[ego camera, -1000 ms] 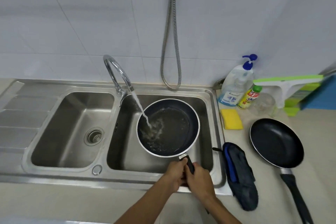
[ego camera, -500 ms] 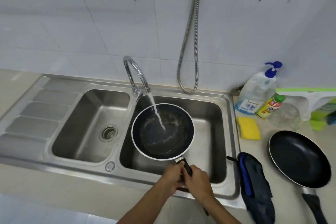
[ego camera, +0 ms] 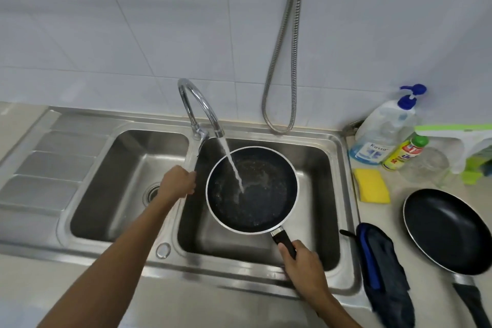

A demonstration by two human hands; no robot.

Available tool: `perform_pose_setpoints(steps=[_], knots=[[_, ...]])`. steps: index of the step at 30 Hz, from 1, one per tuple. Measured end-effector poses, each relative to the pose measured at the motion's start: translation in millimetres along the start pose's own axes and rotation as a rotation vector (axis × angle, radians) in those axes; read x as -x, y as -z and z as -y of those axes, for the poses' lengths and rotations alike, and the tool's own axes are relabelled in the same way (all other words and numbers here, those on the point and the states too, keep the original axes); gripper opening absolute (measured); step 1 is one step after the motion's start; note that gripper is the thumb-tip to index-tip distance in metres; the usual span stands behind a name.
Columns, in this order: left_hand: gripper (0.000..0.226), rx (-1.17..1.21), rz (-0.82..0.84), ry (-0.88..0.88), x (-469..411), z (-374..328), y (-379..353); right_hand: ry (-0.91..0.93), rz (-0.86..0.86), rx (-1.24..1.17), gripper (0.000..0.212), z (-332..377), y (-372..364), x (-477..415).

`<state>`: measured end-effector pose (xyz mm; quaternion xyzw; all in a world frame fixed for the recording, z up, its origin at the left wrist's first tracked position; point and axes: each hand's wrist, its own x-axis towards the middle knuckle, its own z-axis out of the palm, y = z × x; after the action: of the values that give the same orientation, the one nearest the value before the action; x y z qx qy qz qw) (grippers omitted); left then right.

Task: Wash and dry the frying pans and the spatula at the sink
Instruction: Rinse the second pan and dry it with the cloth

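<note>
Steel: the double sink (ego camera: 343, 194) holds everything; I work over its right basin, under the running faucet (ego camera: 198, 104).
Pan in hand: the frying pan (ego camera: 251, 189) hangs over the right basin, the stream landing just left of its centre, water pooling inside.
Right hand: my right hand (ego camera: 300, 263) is wrapped tight around the pan's black handle, near the front rim of the basin.
Left hand: my left hand (ego camera: 177, 181) is curled at the divider between the basins, beside the pan's left rim; whether it grips anything, I cannot tell.
Handling: I judge the pan stiff, heavier with water in it, and slick when wet; the handle is the sure hold, with the rim as a second point to steady it.
Second pan: the other frying pan (ego camera: 444, 231) lies on the counter at right, well apart from the sink.
Nearby: a yellow sponge (ego camera: 372, 186) and a dark cloth (ego camera: 383, 269) lie between sink and second pan.
Room: the faucet spout sits close over the pan's far rim; the left basin is open for tipping water out.
Spatula: none visible.
</note>
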<state>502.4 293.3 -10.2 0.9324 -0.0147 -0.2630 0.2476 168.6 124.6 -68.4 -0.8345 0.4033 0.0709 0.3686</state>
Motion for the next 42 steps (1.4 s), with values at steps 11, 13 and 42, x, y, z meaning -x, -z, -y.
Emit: perform_pose_setpoints(steps=[11, 13, 42], knots=[[0.017, 0.636, -0.011, 0.051, -77, -19, -20, -0.006, -0.203, 0.339, 0.034, -8, 28, -11], [0.014, 0.665, -0.064, 0.054, -83, -21, -21, -0.014, -0.231, 0.37, 0.033, -8, 31, -9], [0.022, 0.568, 0.202, -0.156, 30, -24, -93, 0.0, -0.344, 0.35, 0.02, 2, 49, -3]])
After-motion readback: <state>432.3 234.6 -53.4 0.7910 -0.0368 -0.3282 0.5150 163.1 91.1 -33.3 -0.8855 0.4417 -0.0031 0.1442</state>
